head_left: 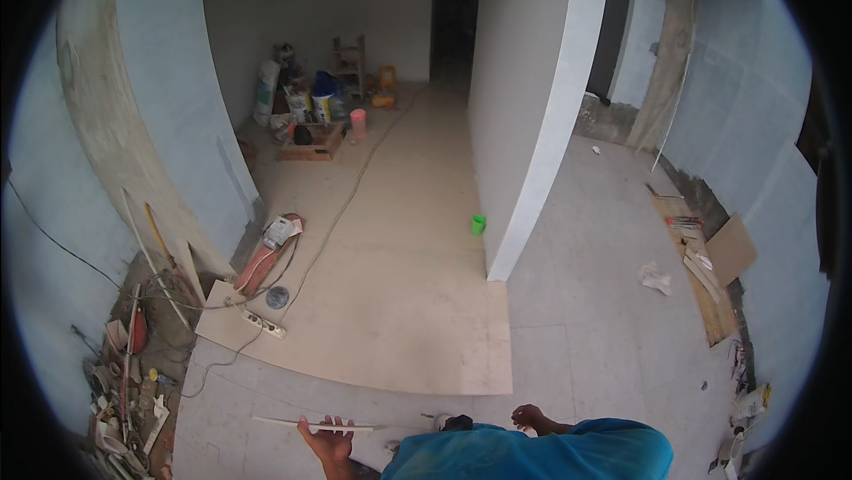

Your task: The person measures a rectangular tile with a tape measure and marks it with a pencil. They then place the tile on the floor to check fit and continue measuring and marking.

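Observation:
My left hand point(332, 446) is closed around a long, thin, pale strip point(275, 420), its fingers and thumb wrapped about it near the lower edge. The strip lies nearly level and reaches out on both sides of the hand; its material I cannot make out. My right hand point(530, 417) is held in front of my blue shirt, fingers loosely bent and a little apart, with nothing visible in it. A large beige sheet point(417, 302) covers the floor ahead of both hands. On its near left part lie a white power strip point(264, 326) and a dark round disc point(277, 297).
Cables and a reddish board point(257, 269) lie at left, by a scrap heap point(133, 400). A green cup point(478, 224) stands by the partition wall point(534, 178). Buckets point(321, 107) and sacks fill the far corner. Planks point(706, 289) line the right wall.

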{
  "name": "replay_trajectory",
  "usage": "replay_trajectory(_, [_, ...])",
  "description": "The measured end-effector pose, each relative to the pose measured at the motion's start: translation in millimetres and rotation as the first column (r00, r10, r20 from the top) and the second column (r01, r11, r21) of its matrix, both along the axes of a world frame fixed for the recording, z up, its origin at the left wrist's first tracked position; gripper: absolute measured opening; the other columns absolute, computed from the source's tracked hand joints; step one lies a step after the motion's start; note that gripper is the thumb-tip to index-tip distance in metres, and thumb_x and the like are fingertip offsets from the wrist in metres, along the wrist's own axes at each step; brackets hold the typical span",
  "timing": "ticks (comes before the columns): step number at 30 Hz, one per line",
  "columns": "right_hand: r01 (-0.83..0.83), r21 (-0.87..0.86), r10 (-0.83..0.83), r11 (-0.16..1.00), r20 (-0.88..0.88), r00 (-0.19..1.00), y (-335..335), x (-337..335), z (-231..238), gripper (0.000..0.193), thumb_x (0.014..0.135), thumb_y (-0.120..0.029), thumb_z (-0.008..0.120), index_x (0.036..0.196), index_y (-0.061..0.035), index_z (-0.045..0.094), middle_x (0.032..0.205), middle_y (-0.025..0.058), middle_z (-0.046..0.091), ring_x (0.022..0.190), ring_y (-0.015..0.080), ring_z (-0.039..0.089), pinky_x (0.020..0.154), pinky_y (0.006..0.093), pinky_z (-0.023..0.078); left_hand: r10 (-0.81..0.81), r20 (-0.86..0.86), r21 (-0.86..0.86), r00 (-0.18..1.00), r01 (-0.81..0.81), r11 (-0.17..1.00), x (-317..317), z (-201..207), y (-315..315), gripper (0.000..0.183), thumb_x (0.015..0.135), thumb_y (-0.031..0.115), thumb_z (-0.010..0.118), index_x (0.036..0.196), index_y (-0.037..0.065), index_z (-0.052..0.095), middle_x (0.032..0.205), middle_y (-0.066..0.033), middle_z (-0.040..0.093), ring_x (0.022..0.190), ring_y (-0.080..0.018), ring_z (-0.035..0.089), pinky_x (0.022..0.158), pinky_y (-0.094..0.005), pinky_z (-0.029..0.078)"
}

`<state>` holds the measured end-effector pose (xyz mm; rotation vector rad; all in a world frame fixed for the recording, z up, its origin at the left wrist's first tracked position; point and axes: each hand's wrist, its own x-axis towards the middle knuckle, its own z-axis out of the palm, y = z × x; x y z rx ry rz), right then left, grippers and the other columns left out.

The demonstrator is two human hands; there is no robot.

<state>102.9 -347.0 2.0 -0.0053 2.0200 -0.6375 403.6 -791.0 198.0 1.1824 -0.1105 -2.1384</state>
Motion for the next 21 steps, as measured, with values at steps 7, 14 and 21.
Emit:
replay_trajectory(7, [0.197,-0.158,-0.179,0.967,0.121,0.976,16,-12,-21,0.026,0.089,-0.022,0.069,0.110,-0.0060,0.066,0.083,0.0095,0.071,0.066,0.0190,0.071,0.055,0.0325,0.059,-0.104,0.029,-0.025,0.994,0.105,0.994,-36,-8,24,0.113,0.068,0.071,0.067,0.138,-0.004,0.021,0.125,-0.0090,0.032,0.126,-0.0267,0.030,0.109,-0.0558,0.024])
replay_trajectory(14, [0.216,-0.288,-0.218,0.933,0.025,0.976,-3,-41,-10,0.029,0.088,-0.019,0.068,0.112,-0.0024,0.065,0.081,0.0099,0.071,0.063,0.0172,0.070,0.054,0.0318,0.059,-0.145,-0.005,-0.027,0.989,0.145,0.989,-61,-8,41,0.113,0.068,0.071,0.068,0.137,-0.005,0.021,0.124,-0.0102,0.031,0.125,-0.0270,0.029,0.109,-0.0567,0.023])
replay_trajectory(21, [0.317,-0.188,-0.334,0.930,-0.066,0.940,24,-29,-7,0.027,0.089,-0.018,0.065,0.112,-0.0025,0.065,0.079,0.0099,0.071,0.064,0.0182,0.071,0.055,0.0317,0.059,-0.185,-0.042,0.012,0.982,0.185,0.983,-71,-7,41,0.099,0.068,0.071,0.069,0.121,-0.003,0.030,0.116,-0.0105,0.032,0.115,-0.0252,0.031,0.108,-0.0577,0.024])
